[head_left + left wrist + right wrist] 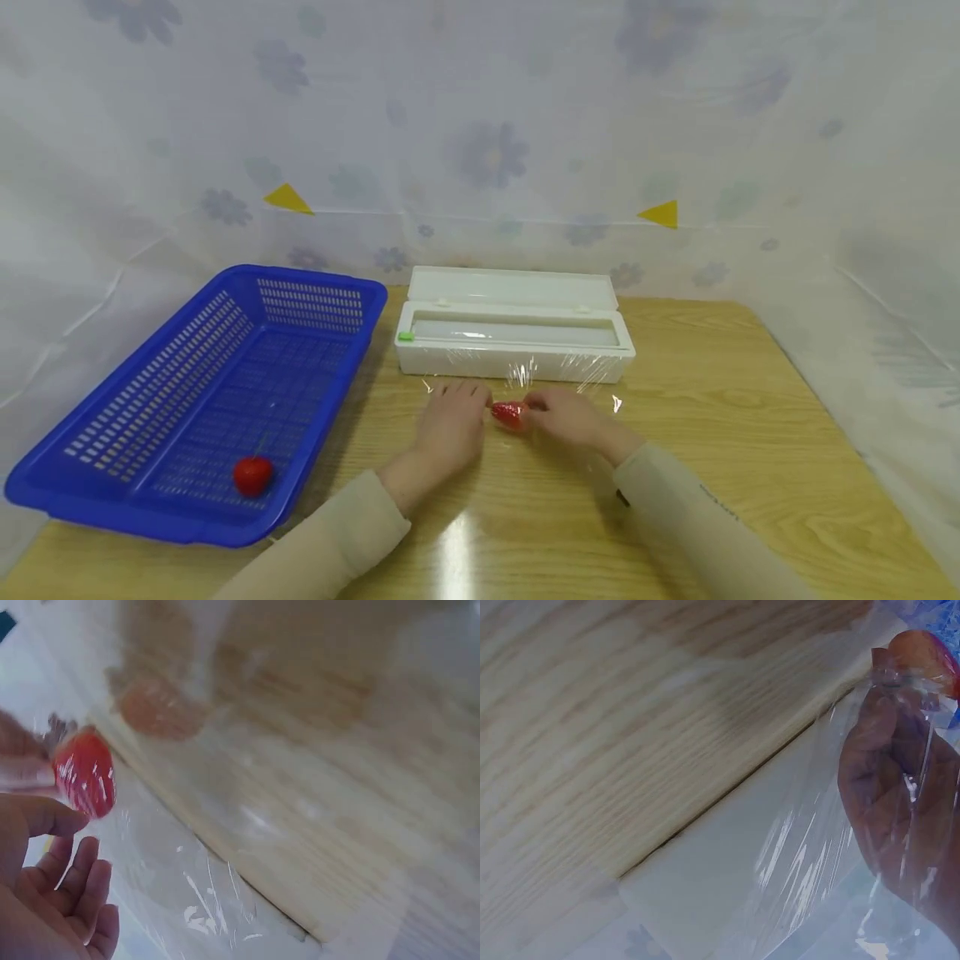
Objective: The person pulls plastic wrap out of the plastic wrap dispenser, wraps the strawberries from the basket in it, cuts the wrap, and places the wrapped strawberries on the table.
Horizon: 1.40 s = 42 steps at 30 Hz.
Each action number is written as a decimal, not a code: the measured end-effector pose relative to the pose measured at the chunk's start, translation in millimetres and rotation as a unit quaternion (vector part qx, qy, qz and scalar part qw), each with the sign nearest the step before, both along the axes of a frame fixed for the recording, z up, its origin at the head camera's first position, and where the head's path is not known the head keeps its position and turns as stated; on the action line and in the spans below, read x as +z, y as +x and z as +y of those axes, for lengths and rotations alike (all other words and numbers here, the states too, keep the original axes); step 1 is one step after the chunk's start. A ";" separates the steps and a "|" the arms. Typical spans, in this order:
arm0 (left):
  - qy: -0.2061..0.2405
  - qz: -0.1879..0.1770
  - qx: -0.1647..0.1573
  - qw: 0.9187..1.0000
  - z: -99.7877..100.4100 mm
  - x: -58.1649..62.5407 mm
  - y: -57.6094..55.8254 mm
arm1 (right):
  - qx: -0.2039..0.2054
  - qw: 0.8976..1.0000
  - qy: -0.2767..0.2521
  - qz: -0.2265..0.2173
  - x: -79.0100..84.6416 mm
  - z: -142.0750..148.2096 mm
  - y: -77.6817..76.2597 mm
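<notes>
A red fruit [510, 415], its exact kind unclear, is covered in shiny cling film between the two hands, just above the wooden table. My right hand [566, 415] pinches the fruit's right end through the film; in the right wrist view, clear cling film [802, 855] drapes over that hand. On the other side, my left hand [453, 421] has its thumb tip against the wrapped fruit, its fingers loosely bent in the left wrist view. Behind the hands stands a white cling film dispenser [517, 363], lid raised, film reaching from it towards the fruit.
A blue plastic basket [330, 425] stands on the left with a red round fruit [252, 476] with a thin stem inside. The dispenser has a green tab [406, 337] at its left end. A flowered curtain [487, 108] with two yellow triangles hangs behind the table [735, 417].
</notes>
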<state>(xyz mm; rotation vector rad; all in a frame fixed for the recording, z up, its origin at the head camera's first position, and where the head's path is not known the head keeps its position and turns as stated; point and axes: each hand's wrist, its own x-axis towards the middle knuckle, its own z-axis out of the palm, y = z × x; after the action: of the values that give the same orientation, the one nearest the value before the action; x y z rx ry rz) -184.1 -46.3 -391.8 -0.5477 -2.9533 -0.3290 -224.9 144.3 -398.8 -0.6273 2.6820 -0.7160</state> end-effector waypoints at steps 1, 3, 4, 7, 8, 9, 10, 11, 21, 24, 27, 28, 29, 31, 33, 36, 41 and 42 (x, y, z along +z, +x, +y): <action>-0.014 0.009 -0.011 1.000 1.9 -1.3 1.0 | -0.002 1.000 -0.003 -0.007 1.2 0.3 -1.0; -0.047 0.025 -0.028 0.998 5.4 -4.7 1.5 | 0.001 1.000 -0.013 -0.024 3.7 1.2 -3.3; -0.068 0.036 -0.035 0.996 6.6 -6.9 1.1 | 0.004 0.999 -0.019 -0.033 4.3 1.8 -4.8; -0.113 0.068 -0.044 0.990 8.9 -12.1 -1.7 | 0.003 0.996 -0.046 -0.075 6.3 4.4 -9.0; -0.128 0.080 -0.045 0.987 9.3 -13.5 -3.0 | 0.004 0.995 -0.051 -0.087 7.0 5.4 -10.2; -0.142 0.092 -0.046 0.985 9.4 -14.9 -4.5 | 0.002 0.994 -0.056 -0.098 7.8 6.4 -11.3; -0.154 0.105 -0.047 0.981 9.4 -16.4 -6.1 | 0.000 0.992 -0.063 -0.110 8.5 7.4 -12.2; -0.161 0.115 -0.049 0.979 9.2 -17.0 -7.3 | -0.001 0.991 -0.068 -0.118 9.3 8.6 -12.8; -0.211 0.176 -0.081 0.958 6.5 -19.3 -9.8 | 0.003 0.990 -0.057 -0.131 13.7 5.3 -10.6; -0.224 0.187 -0.084 0.953 6.5 -20.7 -9.6 | 0.010 0.997 0.006 -0.078 17.5 1.3 -8.4; -0.229 0.197 -0.078 0.950 6.9 -22.0 -10.2 | 0.017 0.998 0.054 -0.029 22.5 -1.5 -6.1; -0.230 0.199 -0.076 0.950 7.0 -22.3 -10.3 | 0.014 0.998 0.064 -0.023 23.7 -2.1 -5.5; -0.229 0.199 -0.075 0.950 7.1 -22.2 -10.4 | 0.011 0.997 0.071 -0.016 24.8 -2.4 -4.7; -0.229 0.193 -0.073 0.951 7.7 -21.8 -11.1 | 0.001 0.997 0.080 0.001 26.0 -1.8 -2.1; -0.229 0.179 -0.073 0.954 8.4 -20.9 -12.0 | -0.006 0.995 0.085 0.059 25.6 -0.4 1.9; -0.224 0.147 -0.069 0.961 9.3 -17.8 -14.1 | 0.025 0.962 0.086 0.257 22.4 4.2 11.7; -0.210 0.115 -0.054 0.969 9.0 -12.0 -17.1 | 0.107 0.834 0.086 0.534 4.1 11.3 25.6; -0.207 0.111 -0.051 0.971 8.8 -11.2 -17.3 | 0.114 0.822 0.097 0.550 -1.2 12.2 27.0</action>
<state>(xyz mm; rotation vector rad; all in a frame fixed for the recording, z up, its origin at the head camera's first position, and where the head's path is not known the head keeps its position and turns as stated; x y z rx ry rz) -201.4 -37.5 -403.0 -0.7301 -2.7809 0.3307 -197.8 156.5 -400.0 -1.6669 3.4576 0.0911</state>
